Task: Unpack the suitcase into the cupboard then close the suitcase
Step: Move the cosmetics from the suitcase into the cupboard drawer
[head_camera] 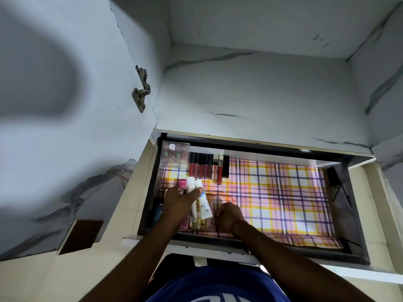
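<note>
A pulled-out cupboard drawer point(257, 243) lined with checked paper point(283, 192) lies below me. My left hand point(182, 198) rests over several white tubes point(204, 199) and a pink-capped bottle point(181, 183) at the drawer's left side, with fingers pressing on them. My right hand point(226, 216) is closed in a fist just right of the tubes; whether it holds anything is hidden. A row of lip gloss tubes point(205, 167) stands along the back left, next to a clear plastic case point(174, 153). The suitcase is out of view.
The open cupboard door point(65, 105) with a metal hinge point(141, 90) stands at the left. A marble-patterned shelf point(261, 94) spans above the drawer. Dark bottles point(158, 211) lie at the drawer's front left. The drawer's right half shows only liner.
</note>
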### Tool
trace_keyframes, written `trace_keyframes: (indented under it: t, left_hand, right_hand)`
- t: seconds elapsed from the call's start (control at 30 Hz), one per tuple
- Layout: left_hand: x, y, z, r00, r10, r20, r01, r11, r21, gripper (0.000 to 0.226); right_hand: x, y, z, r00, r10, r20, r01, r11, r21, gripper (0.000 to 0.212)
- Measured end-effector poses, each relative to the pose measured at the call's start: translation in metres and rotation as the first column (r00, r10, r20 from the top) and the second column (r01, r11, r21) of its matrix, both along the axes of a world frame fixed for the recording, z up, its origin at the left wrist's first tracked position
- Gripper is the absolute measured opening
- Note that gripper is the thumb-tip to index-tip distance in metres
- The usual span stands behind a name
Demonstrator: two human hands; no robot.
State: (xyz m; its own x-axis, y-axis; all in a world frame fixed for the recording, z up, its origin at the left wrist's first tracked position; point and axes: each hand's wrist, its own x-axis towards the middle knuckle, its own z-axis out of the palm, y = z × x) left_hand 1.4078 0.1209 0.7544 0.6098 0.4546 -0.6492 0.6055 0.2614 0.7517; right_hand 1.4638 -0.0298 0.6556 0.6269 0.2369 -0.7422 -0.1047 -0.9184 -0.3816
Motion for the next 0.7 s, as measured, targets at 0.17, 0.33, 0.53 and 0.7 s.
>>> trace_keyframes:
  t: [0.17, 0.33, 0.53, 0.7]
  left_hand:
    - [0.001, 0.000, -0.003, 0.999, -0.011, -0.039, 0.011, 1.000, 0.005, 0.025]
    - [0.007, -0.002, 0.001, 0.994, -0.106, -0.019, 0.106, 0.994, 0.038, 0.009]
    - [0.019, -0.010, 0.004, 0.986, -0.167, 0.015, 0.167, 0.986, 0.028, 0.012]
    - [0.020, -0.006, 0.002, 0.994, -0.103, -0.029, 0.099, 0.989, -0.108, 0.016]
  right_hand:
    - [0.008, -0.002, 0.019, 0.990, -0.136, 0.048, 0.131, 0.986, 0.104, 0.014]
    - [0.013, -0.005, 0.077, 0.848, -0.287, -0.445, 0.512, 0.659, 0.550, 0.015]
    - [0.016, -0.006, 0.084, 0.920, -0.285, -0.268, 0.390, 0.714, 0.581, 0.006]
    - [0.030, -0.016, 0.039, 0.939, -0.329, -0.104, 0.344, 0.881, 0.323, 0.007]
